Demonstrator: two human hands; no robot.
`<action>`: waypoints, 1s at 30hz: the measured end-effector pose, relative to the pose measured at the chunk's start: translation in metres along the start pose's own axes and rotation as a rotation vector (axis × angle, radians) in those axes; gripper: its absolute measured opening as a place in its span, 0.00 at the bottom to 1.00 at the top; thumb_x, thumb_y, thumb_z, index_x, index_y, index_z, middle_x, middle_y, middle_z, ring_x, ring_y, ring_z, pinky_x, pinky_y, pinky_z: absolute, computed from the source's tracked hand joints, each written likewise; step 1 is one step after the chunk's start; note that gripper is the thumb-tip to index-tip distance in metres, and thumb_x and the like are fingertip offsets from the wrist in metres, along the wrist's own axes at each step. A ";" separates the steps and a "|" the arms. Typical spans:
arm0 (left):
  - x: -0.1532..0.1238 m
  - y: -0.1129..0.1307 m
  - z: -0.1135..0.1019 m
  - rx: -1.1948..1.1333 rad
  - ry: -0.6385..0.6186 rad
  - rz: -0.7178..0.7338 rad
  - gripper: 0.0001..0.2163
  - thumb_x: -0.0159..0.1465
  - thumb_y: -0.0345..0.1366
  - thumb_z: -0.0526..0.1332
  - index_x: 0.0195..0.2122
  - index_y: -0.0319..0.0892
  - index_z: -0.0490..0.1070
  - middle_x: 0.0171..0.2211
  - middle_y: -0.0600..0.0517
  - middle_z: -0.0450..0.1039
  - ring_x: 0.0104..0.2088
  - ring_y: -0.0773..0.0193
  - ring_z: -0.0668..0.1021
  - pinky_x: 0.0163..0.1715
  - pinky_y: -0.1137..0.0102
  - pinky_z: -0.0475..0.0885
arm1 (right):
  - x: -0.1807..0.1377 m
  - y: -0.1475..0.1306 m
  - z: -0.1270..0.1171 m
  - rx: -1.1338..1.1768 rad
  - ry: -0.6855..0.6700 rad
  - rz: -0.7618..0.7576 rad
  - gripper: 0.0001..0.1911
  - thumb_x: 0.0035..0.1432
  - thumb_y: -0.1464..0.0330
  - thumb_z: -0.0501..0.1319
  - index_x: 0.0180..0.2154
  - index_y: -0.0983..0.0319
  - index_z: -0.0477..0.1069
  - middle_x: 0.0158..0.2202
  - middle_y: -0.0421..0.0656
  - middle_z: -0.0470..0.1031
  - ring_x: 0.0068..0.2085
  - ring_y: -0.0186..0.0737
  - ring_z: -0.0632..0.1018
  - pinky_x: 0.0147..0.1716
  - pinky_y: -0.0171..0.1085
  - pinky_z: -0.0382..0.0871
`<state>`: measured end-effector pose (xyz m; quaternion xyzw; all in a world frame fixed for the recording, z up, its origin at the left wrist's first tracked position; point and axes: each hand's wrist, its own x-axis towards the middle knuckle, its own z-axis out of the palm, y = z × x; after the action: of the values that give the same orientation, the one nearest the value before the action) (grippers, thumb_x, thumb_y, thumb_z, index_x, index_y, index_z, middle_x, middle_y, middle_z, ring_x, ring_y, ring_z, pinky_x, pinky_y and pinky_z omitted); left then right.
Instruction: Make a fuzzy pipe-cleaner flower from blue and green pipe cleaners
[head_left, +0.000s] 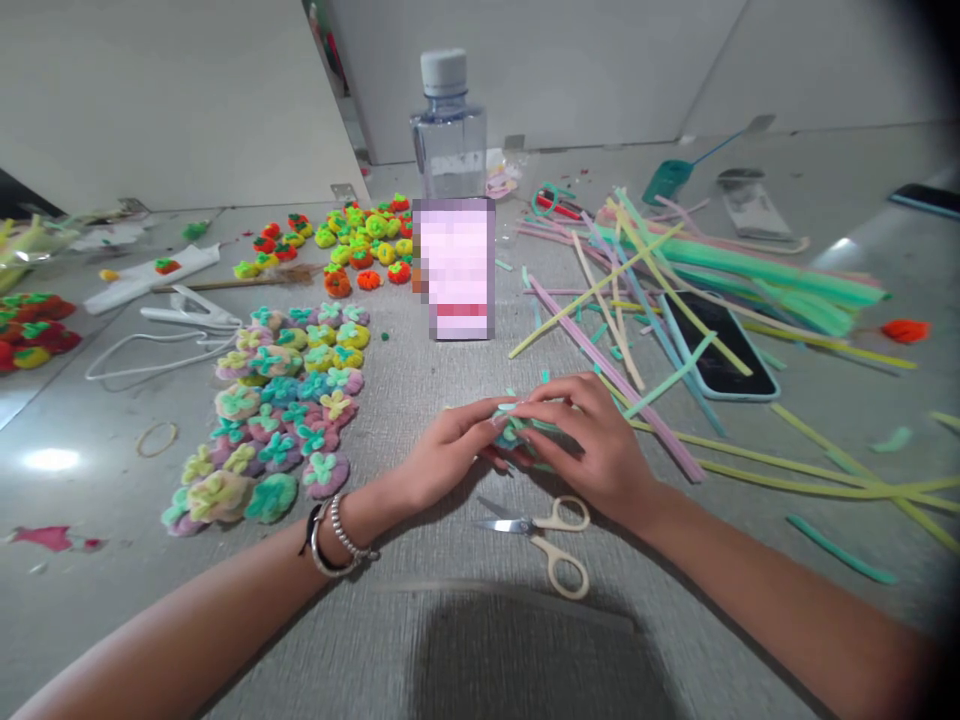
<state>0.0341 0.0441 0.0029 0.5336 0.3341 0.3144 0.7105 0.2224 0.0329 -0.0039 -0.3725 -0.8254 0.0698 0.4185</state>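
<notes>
My left hand and my right hand meet above the middle of the table. Between their fingertips is a small mint-green pipe cleaner piece, mostly covered by the fingers. Both hands are closed on it, thumbs and fingers pinching. Just below them lies a pair of scissors with cream handles, blades parted and pointing left. Rows of fuzzy pastel pipe cleaner flowers sit to the left of my left hand. Loose pipe cleaners in pink, yellow and green lie scattered beyond and beside my right hand.
A clear bottle with a white cap stands at the back, behind a pixelated pink upright panel. Small orange and yellow fuzzy pumpkins cluster left of it. A phone lies under some strips. A white cable loops at left.
</notes>
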 end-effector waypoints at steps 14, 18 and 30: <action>0.000 -0.001 0.001 0.017 -0.070 0.018 0.16 0.64 0.37 0.62 0.51 0.38 0.71 0.35 0.47 0.77 0.34 0.64 0.78 0.34 0.72 0.70 | -0.003 0.002 -0.002 0.047 -0.016 0.029 0.12 0.64 0.72 0.57 0.48 0.57 0.73 0.42 0.45 0.70 0.43 0.43 0.69 0.39 0.42 0.65; 0.000 0.002 0.000 0.061 -0.078 0.039 0.15 0.65 0.37 0.60 0.51 0.38 0.71 0.34 0.47 0.76 0.34 0.65 0.78 0.33 0.72 0.70 | -0.003 0.003 -0.002 0.060 -0.009 0.039 0.12 0.65 0.71 0.56 0.48 0.58 0.72 0.42 0.45 0.70 0.44 0.42 0.69 0.39 0.42 0.65; -0.004 -0.001 -0.001 0.043 -0.001 0.006 0.24 0.66 0.38 0.59 0.63 0.43 0.61 0.43 0.46 0.73 0.36 0.65 0.73 0.34 0.71 0.70 | -0.001 0.002 -0.003 0.106 -0.010 0.082 0.11 0.64 0.68 0.58 0.48 0.58 0.71 0.42 0.44 0.69 0.45 0.42 0.70 0.43 0.43 0.65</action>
<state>0.0314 0.0412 0.0027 0.5497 0.3390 0.3089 0.6982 0.2262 0.0325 -0.0035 -0.3829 -0.8066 0.1326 0.4303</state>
